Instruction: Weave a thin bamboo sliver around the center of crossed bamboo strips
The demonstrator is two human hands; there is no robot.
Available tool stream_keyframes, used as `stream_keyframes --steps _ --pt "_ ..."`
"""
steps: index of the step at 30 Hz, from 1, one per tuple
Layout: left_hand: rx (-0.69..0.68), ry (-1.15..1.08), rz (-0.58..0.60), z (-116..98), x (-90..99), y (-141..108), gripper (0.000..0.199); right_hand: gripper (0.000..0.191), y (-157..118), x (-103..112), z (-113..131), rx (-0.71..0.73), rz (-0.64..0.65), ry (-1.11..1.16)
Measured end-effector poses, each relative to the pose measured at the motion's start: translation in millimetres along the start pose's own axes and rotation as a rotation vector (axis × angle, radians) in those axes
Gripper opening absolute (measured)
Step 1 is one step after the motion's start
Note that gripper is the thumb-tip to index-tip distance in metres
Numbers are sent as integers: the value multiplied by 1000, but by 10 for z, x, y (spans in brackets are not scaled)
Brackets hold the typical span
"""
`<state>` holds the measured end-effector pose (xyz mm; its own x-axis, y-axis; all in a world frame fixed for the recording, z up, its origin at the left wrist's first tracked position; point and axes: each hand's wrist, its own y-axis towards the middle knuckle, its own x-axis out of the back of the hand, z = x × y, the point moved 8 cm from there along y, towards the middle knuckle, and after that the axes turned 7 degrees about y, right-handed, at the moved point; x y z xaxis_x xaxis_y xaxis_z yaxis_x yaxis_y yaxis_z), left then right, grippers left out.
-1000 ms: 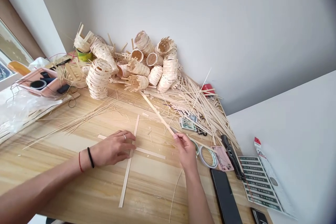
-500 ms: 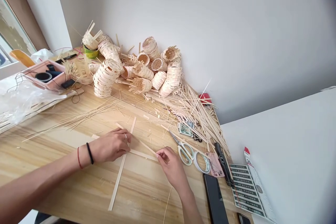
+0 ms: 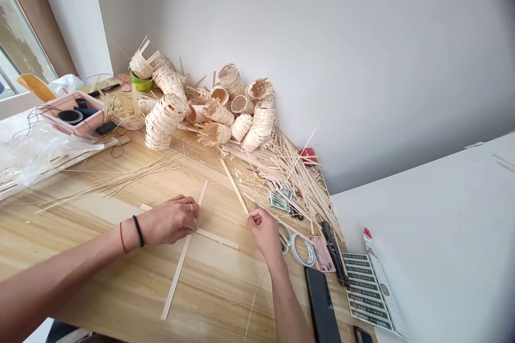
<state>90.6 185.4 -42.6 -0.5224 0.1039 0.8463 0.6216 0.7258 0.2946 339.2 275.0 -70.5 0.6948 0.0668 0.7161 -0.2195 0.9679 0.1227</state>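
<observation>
Pinching a thin strip (image 3: 234,186) between thumb and fingers of my right hand (image 3: 263,230), its far end slanting toward the woven baskets (image 3: 163,120); my left hand (image 3: 175,221) lies over the crossing of a lengthwise strip (image 3: 175,286) and a crosswise strip (image 3: 219,238) on the table (image 3: 120,284), fingers bent; cannot tell whether they grip

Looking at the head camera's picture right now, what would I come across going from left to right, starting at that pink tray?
Pink tray → left hand → pale strip pinched by the right hand → right hand → tape roll → black tool → printed sheet with dark rows.
</observation>
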Motion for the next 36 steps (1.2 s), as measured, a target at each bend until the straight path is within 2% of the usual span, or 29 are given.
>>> stream_keyframes --steps 3,6,11,14,18,22,28,33,36 --pt "0 -3 -16 2 3 -4 18 24 40 87 58 30 -71 -13" --pt "-3 -3 -28 -6 8 -8 19 22 9 77 305 93 -62 -2" --pt "-19 1 -17 -51 34 1 22 15 -55 -237 818 238 158 42" --pt "-28 12 -12 -72 50 4 23 19 -43 -451 936 299 268 54" --pt "-32 20 -15 -79 55 -5 18 20 35 -594 885 327 310 37" --pt "-28 22 -20 -72 44 -15 16 19 141 -590 812 318 294 15" --pt "-30 28 -22 -65 29 -21 16 14 391 -485 570 262 163 -27" --pt "-30 32 -8 -64 30 -32 16 29 570 -305 236 201 12 -49" --pt "-22 29 -13 -54 25 -37 16 31 515 -200 191 181 -18 -29"
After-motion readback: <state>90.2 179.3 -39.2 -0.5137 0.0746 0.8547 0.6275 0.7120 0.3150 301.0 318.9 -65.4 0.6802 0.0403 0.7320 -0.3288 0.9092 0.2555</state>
